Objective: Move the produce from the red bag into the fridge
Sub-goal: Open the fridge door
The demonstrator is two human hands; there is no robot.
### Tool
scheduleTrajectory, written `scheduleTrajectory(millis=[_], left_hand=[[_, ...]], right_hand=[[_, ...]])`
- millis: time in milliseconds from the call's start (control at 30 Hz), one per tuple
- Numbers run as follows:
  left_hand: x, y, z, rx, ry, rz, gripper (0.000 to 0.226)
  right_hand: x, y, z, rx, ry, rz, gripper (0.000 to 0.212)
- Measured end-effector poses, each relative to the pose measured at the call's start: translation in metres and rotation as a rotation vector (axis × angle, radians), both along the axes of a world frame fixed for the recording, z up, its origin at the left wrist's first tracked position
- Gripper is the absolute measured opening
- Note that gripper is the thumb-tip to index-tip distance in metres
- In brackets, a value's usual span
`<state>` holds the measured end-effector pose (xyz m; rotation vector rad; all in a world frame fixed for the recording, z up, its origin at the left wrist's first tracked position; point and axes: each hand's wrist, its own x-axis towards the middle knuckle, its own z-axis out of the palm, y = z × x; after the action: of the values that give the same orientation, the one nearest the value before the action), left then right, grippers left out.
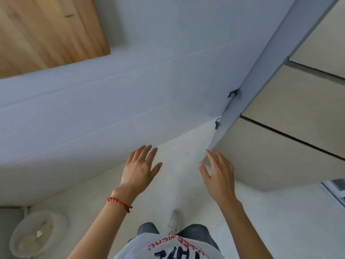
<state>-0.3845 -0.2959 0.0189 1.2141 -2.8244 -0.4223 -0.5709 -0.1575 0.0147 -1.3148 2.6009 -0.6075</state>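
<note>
Both hands empty, fingers spread — left hand, right hand at lower centre; no red bag, produce or fridge visible, progress unknown.

You face pale blue-white panelled wall with faint horizontal seams. Wooden board at your upper left, flat against wall. Blue-grey post runs diagonally on your right; small metal bracket fixed where post meets wall. Beige tiles with dark grout lines beyond post. White floor below you. Round white fan lies on floor at your lower left. White appliance corner at right edge, unclear what.
</note>
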Motion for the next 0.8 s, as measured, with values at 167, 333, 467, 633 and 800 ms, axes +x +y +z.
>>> scheduleTrajectory(millis=[167,333,467,633,800], left_hand=[[-0.074,-0.020,0.012,-0.047,0.001,-0.108,0.071],[-0.139,-0.050,0.024,-0.074,0.050,-0.225,0.070],[-0.191,-0.081,0.032,-0.099,0.104,-0.353,0.070],[-0.263,-0.128,0.041,-0.113,0.162,-0.526,0.069],[-0.336,-0.171,0.064,-0.097,0.267,-0.737,0.066]], right_hand=[[-0.060,-0.010,0.015,-0.029,0.012,-0.083,0.059],[-0.106,-0.023,0.031,-0.067,0.020,-0.201,0.068],[-0.139,-0.041,0.040,-0.127,0.062,-0.315,0.064],[-0.177,-0.069,0.053,-0.177,0.124,-0.474,0.062],[-0.203,-0.099,0.079,-0.273,0.172,-0.690,0.062]])
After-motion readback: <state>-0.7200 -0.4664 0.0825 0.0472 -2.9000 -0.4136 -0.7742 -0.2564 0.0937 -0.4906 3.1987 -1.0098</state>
